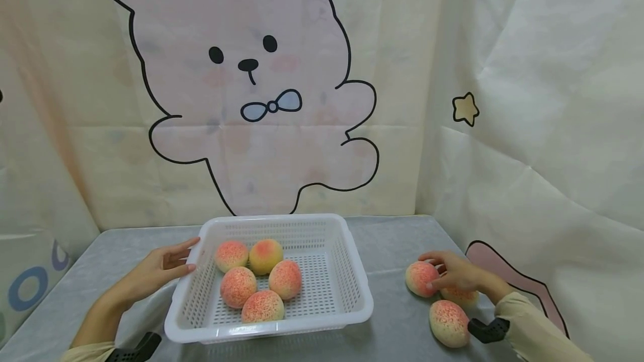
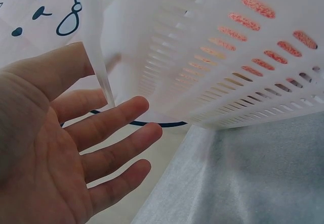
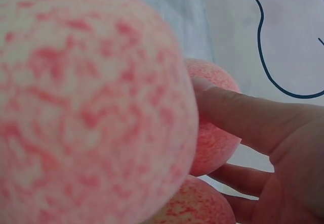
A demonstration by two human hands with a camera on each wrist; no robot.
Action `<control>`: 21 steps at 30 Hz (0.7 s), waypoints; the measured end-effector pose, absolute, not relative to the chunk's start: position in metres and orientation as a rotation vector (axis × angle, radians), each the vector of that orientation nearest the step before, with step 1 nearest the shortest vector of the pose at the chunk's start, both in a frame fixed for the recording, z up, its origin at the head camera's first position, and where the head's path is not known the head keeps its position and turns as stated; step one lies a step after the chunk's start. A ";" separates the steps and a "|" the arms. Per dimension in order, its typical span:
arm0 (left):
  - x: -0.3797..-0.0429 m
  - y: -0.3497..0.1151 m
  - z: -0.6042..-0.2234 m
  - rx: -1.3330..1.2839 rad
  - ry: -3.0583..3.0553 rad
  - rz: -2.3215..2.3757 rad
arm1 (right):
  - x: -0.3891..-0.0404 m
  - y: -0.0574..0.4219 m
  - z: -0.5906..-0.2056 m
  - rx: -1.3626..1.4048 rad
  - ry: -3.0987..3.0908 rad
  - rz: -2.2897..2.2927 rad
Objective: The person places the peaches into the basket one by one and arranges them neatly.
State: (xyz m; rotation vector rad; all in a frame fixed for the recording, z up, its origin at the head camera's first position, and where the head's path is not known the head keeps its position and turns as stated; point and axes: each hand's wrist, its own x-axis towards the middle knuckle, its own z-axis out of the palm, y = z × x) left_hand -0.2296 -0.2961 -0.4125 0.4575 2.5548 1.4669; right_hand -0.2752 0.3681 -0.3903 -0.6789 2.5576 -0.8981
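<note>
On the left, my left hand is at the side rim of a white plastic basket, with thumb and index finger touching it. In the left wrist view its other fingers stay loosely spread below the rim. Several peaches, speckled pink and yellow, lie inside the basket. My right hand grips a pink peach between thumb and fingers at the right of the table. Another peach lies partly hidden under that hand, and a third peach sits nearer the front.
A grey cloth covers the table. Pale curtains with a cartoon bear hang behind it, and a printed star marks the right curtain. Between the basket and the right-hand peaches runs a stretch of tabletop.
</note>
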 end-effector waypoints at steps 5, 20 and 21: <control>-0.229 -0.296 -0.412 0.458 2.548 1.472 | -0.274 0.363 -0.390 -0.667 2.569 -0.898; -0.228 -0.295 -0.412 0.452 2.542 1.484 | -0.277 0.360 -0.393 -0.644 2.488 -1.055; -0.228 -0.295 -0.411 0.455 2.543 1.484 | -0.278 0.360 -0.392 -0.644 2.495 -1.065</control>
